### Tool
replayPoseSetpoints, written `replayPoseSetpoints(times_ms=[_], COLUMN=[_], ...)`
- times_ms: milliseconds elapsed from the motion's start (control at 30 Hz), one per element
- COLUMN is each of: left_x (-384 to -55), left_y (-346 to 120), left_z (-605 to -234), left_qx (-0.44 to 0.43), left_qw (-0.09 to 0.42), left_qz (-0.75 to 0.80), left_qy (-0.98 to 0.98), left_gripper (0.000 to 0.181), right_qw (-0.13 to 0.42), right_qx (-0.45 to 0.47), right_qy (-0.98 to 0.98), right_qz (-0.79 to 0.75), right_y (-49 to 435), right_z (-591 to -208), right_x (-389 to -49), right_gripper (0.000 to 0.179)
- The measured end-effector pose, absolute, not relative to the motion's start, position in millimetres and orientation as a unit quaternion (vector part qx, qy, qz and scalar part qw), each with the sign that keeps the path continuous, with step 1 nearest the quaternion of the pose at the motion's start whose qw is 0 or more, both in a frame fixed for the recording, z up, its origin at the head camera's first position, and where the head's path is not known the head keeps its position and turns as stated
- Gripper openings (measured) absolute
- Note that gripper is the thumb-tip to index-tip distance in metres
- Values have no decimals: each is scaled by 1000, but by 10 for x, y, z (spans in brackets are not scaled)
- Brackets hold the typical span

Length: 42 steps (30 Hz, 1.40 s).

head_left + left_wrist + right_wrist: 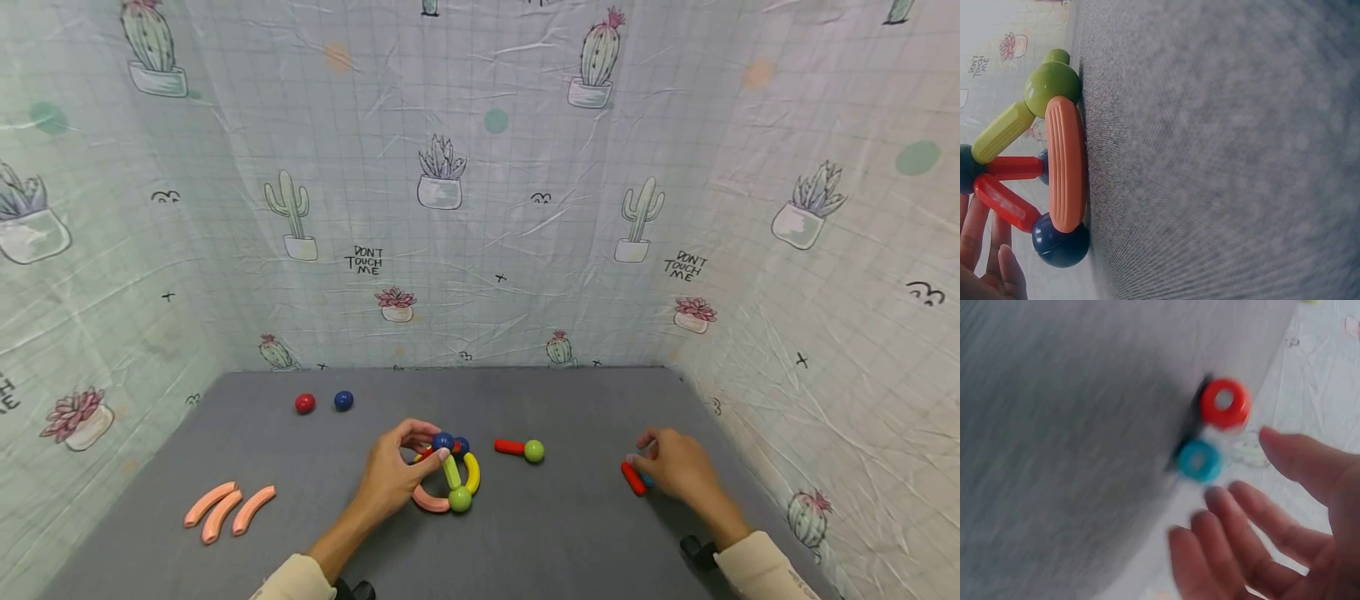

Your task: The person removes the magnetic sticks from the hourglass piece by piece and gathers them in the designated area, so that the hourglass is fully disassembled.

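My left hand (393,467) pinches the dark blue ball (443,442) at the top of a pyramid-like build of magnetic sticks and balls. From that ball, a light green stick (1004,132) and two red sticks (1009,201) slope down. The base shows a salmon curved stick (1066,165), a yellow curved stick (472,473), a green ball (460,499) and blue balls (1060,240). At the right, my right hand (670,465) hovers with spread fingers beside a red stick (1225,403) and a light blue stick (1200,461), both lying on the table.
Right of the build lies a red stick (509,447) joined to a green ball (534,451). A red ball (304,403) and a blue ball (343,401) sit at the back left. Loose salmon curved sticks (222,517) lie front left on the grey table (555,542). Patterned cloth surrounds it.
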<state>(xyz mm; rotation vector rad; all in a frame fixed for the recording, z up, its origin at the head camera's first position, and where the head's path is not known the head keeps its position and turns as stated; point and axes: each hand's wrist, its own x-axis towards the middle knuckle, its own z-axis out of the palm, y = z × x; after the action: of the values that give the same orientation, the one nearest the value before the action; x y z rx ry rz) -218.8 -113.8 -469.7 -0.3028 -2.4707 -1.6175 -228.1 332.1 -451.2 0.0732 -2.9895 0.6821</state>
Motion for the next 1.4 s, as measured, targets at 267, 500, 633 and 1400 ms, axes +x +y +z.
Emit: replayPoseSetpoints(times_ms=[267,500,633,1400], left_x=[-2193,-2191,-2192,-2194], left_y=[-1138,-1133,-1131,-1134], left_z=[-4708,-4713,-4713,-4709], left_qx=[-98,-98,-102,-99], left_qw=[89,89,88,86], left_qz=[-543,-541,-545,-546], left_qy=[-829,-831,-827,-828], left_gripper=[29,30,30,30], right_qw=[80,55,45,39], right_qx=[95,139,151,131], right_qy=[-956,-942,-937,-941], right_qz=[265,302,311,311], right_y=[2969,2607,2420,1846], right_z=[-4504,-4547,-4582,-4659], right_x=[-2362,-2459,-2532,-2683], right_gripper=[26,29,31,20])
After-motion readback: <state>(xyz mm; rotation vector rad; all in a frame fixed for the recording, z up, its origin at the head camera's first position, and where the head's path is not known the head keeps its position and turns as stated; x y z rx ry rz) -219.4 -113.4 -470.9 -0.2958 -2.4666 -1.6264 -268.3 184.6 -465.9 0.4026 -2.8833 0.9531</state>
